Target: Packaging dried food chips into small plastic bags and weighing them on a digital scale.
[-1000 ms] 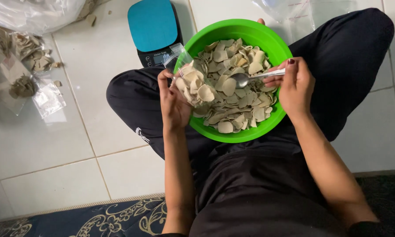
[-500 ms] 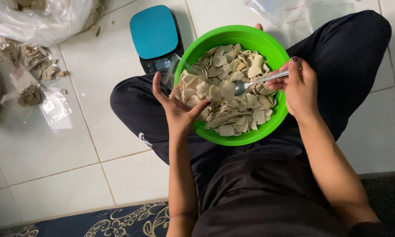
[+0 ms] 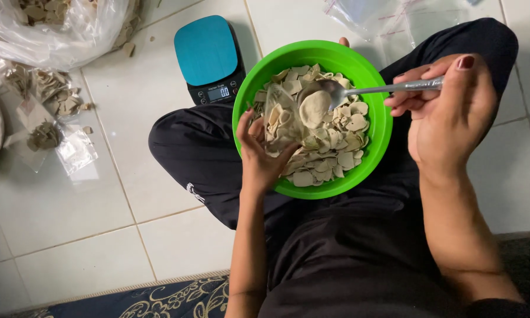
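Observation:
A bright green bowl (image 3: pixel 376 138) full of pale beige chips (image 3: pixel 335 150) rests on my lap, between my legs in black trousers. My left hand (image 3: pixel 259 156) holds a small clear plastic bag (image 3: pixel 280 118) open over the chips at the bowl's left side. My right hand (image 3: pixel 447 112) grips the handle of a metal spoon (image 3: pixel 359 91). The spoon's bowl carries a chip and hovers right beside the bag's mouth.
A digital kitchen scale (image 3: pixel 209 59) with a teal top stands on the white tiled floor just left of the bowl. Filled small bags (image 3: pixel 47 112) and a big clear sack of chips (image 3: pixel 59 26) lie at far left. Empty clear bags (image 3: pixel 388 17) lie behind the bowl. A patterned rug (image 3: pixel 159 297) runs along the bottom.
The spoon has lifted out of the chips with a chip on it and moved left to the bag's mouth. My left hand has tilted the bag up over the bowl.

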